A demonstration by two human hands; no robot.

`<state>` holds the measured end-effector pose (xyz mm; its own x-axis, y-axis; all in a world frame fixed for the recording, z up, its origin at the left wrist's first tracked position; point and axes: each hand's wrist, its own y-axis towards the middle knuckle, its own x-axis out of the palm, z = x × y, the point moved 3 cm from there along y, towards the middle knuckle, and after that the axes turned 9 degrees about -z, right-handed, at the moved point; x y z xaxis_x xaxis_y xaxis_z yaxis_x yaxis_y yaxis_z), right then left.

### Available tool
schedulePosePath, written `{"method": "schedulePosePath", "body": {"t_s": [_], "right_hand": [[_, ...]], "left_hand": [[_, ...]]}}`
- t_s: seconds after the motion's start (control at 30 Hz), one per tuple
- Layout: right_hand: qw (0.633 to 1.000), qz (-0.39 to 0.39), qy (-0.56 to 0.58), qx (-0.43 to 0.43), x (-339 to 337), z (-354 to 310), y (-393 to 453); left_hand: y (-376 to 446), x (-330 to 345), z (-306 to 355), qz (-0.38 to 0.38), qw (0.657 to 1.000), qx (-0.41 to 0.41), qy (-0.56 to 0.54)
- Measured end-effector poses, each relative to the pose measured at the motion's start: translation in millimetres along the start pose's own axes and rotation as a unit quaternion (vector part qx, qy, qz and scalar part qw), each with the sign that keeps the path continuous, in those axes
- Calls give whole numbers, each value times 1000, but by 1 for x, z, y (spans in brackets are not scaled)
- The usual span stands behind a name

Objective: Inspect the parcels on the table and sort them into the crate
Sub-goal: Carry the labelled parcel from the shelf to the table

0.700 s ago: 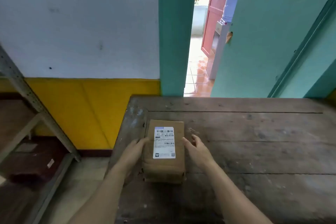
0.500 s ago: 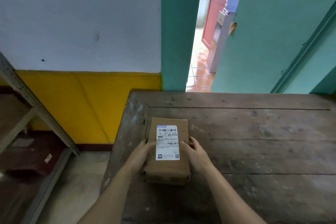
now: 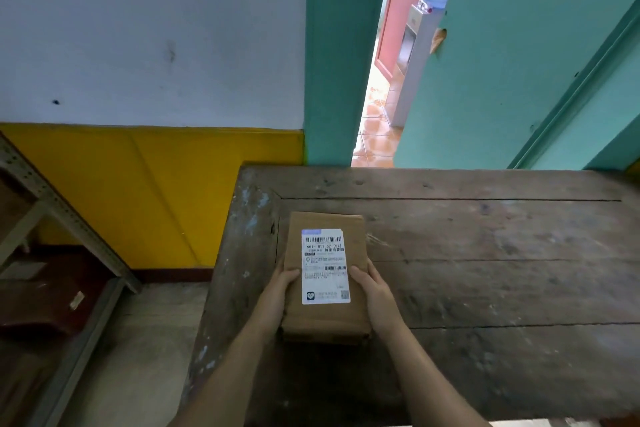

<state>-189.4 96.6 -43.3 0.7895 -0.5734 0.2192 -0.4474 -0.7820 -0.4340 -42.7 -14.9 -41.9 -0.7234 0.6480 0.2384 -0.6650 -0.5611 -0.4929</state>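
A brown cardboard parcel (image 3: 356, 246) with a white barcode label on top sits near the left end of the worn wooden table (image 3: 485, 270). My left hand (image 3: 278, 291) grips its left side, thumb over the top edge. My right hand (image 3: 375, 291) grips its right side in the same way. The parcel's near end looks slightly raised over a dark shadow; whether it touches the table I cannot tell. No crate is in view.
A metal shelf rack (image 3: 52, 208) stands at the left with a dark brown box (image 3: 45, 302) on a low shelf. Behind the table are a white and yellow wall, a teal post (image 3: 343, 52) and an open teal door (image 3: 502, 62).
Both hands have closed in from beside the parcel onto its sides, thumbs over the top. The parcel now appears closer and larger in view.
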Motion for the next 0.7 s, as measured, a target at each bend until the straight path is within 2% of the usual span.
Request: {"method": "schedulePosePath", "body": {"t_s": [0.23, 0.47, 0.7], "right_hand": [[999, -18, -1, -31, 16, -23, -8], [997, -28, -2, -72, 46, -47, -20], [994, -67, -22, -81, 85, -61, -28]], "left_hand": [[-7, -8, 18, 1, 1000, 0, -28], [-35, -30, 52, -8, 997, 70, -7], [-79, -53, 63, 36, 988, 137, -57]]}}
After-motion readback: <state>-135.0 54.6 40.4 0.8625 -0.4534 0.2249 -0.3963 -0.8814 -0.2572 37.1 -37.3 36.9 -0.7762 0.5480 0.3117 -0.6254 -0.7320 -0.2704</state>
